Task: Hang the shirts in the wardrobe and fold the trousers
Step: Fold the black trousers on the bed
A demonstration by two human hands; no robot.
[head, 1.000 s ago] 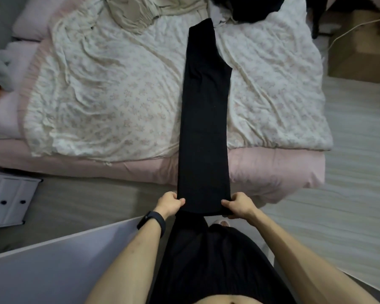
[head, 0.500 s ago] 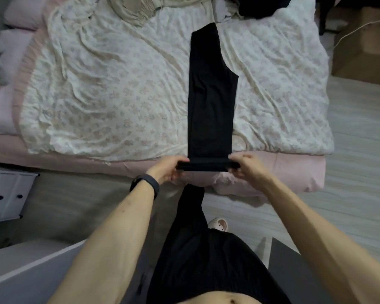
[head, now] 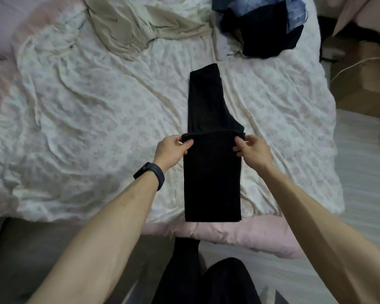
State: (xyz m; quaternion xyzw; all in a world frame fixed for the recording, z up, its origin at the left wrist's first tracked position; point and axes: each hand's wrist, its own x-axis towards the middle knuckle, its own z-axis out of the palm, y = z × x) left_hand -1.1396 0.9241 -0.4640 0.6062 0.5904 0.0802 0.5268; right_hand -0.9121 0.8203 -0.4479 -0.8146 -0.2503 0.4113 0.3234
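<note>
- Here we pinch the free end of the black trousers (head: 212, 176). The left hand (head: 172, 149) has one corner and the right hand (head: 251, 150) the other, each with thumb and fingers clamped on the cloth.
- The trousers lie on the quilt (head: 97, 128), running from six o'clock to twelve. The near half is doubled over, with its crease at six, by the bed's edge.
- We hold both corners, we judge, so the end stays level and lands square. The narrow end at twelve is not yet covered.
- A beige garment (head: 127, 34) at eleven o'clock and a heap of dark and blue clothes (head: 266, 29) at one o'clock lie well apart from the trousers, which leaves us room to fold.
- A dark band (head: 150, 175) sits on the left wrist. We can read no brand, label or writing on it, on the trousers, or on the cardboard box (head: 360, 88) at two o'clock.
</note>
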